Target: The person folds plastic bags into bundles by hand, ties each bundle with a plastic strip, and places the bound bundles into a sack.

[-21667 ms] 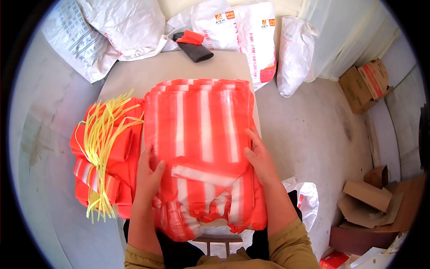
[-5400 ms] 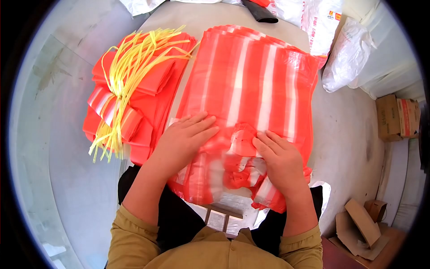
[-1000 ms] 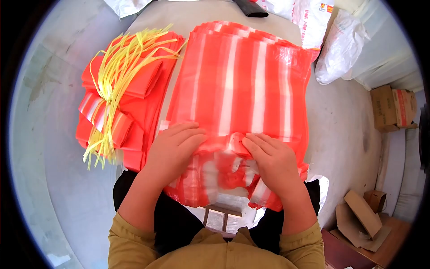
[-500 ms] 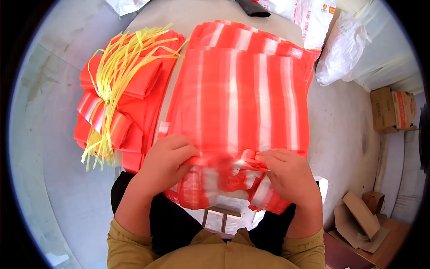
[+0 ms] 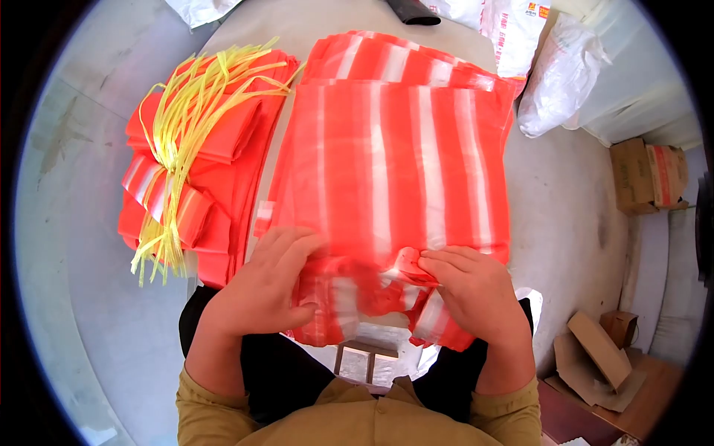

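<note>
A stack of red-and-white striped plastic bags (image 5: 401, 163) lies in front of me, its near part bunched and hanging toward my lap. My right hand (image 5: 476, 286) pinches a crumpled fold of the top bag near the stack's right front. At the left front, my left hand (image 5: 271, 279) lies against the bags with its thumb spread away from the fingers. The fingertips are slightly blurred. Between the hands the bunched plastic is smeared by motion. To the left rests a pile of folded red bags (image 5: 245, 134), with a bundle of yellow plastic ties (image 5: 178, 141) on top.
Both piles lie on a pale surface (image 5: 561, 208). White printed sacks (image 5: 513, 37) and a white plastic bag (image 5: 561, 78) stand at the far right. A dark tube end (image 5: 414, 11) is at the back. Cardboard boxes (image 5: 636, 178) and an opened carton (image 5: 595, 364) sit at right.
My left hand has loosened, its thumb moving away from the fingers and off the bag edge. My right hand keeps its pinch. The whole view has shifted slightly.
</note>
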